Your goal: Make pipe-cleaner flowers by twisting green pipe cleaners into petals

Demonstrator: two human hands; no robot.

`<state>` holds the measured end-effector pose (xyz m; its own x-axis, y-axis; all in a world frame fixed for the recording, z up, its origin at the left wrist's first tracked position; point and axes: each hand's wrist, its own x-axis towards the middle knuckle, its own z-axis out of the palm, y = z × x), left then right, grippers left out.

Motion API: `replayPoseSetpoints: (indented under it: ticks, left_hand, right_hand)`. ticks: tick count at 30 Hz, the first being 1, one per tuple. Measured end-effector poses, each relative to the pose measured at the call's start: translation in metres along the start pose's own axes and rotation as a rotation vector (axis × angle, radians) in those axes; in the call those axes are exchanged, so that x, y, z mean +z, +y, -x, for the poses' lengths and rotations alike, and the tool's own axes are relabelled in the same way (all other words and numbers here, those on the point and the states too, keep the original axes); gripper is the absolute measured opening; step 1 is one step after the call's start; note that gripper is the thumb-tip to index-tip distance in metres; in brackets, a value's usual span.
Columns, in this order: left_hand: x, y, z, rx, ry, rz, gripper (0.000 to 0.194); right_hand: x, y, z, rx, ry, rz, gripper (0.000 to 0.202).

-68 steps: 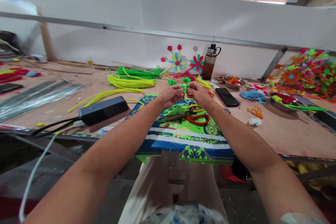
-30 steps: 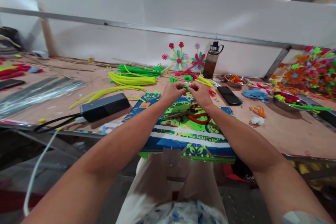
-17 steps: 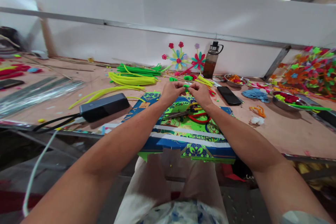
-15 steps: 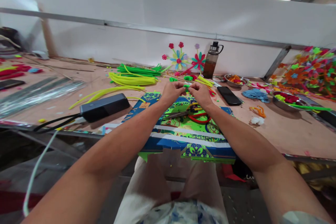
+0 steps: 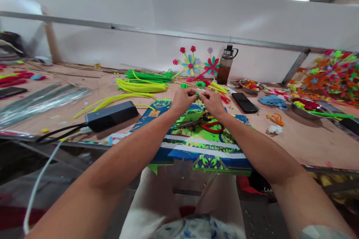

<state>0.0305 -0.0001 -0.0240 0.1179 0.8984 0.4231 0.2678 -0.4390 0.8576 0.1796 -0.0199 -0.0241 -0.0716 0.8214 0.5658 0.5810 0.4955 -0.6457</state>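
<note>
Green piece: a small fuzzy green piece (image 5: 197,95) is pinched in the grip, between the two sets of fingertips; much of it is hidden, so its exact shape cannot be told.
Left hand: the green piece is held from its left side by the left hand (image 5: 183,101), with thumb and forefinger brought together.
Right hand: the opposite side is met by the right hand (image 5: 212,101), likewise closed to a pinch.
Done: two green curls (image 5: 201,84) are seen lying just beyond the grip, and by appearance are judged to be formed already; farther beyond, assembled flowers (image 5: 190,65) are propped before the white panel (image 5: 126,50).
Left: the green piece has not been set down and is judged unfinished; uncut-looking green stems (image 5: 150,76) and yellow stems (image 5: 141,86) are heaped beyond and left of the grip.
Near side: red-handled scissors (image 5: 190,123) are laid on the patterned board (image 5: 165,155), between grip and body; past them the board's edge is reached, overhanging the lap.
Right side: sideways room is limited by the phone (image 5: 244,102), near the grip.
Left side: more room is offered, as far as the dark power bank (image 5: 112,115), nearer the body.
Far side: reach is bounded by the curls, then the bottle (image 5: 224,68), beyond and right.
</note>
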Motion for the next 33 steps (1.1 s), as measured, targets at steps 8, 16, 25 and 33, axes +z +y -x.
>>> replayPoseSetpoints:
  ticks: [8,16,25,33]
  left_hand:
    - [-0.002,-0.001,-0.002,-0.035,-0.065,0.242,0.014]
    - [-0.007,-0.006,-0.01,0.019,-0.101,0.358,0.013]
    - [-0.009,-0.005,-0.01,-0.007,-0.139,0.399,0.022]
    - [-0.011,-0.002,-0.009,-0.025,-0.202,0.378,0.02]
  right_hand:
    - [0.002,0.002,-0.004,0.129,-0.008,-0.236,0.027]
    - [0.003,0.004,-0.007,0.357,-0.005,-0.476,0.027]
    - [-0.004,-0.003,-0.005,0.317,-0.068,-0.528,0.023]
    - [-0.006,-0.006,-0.004,0.298,-0.151,-0.542,0.029]
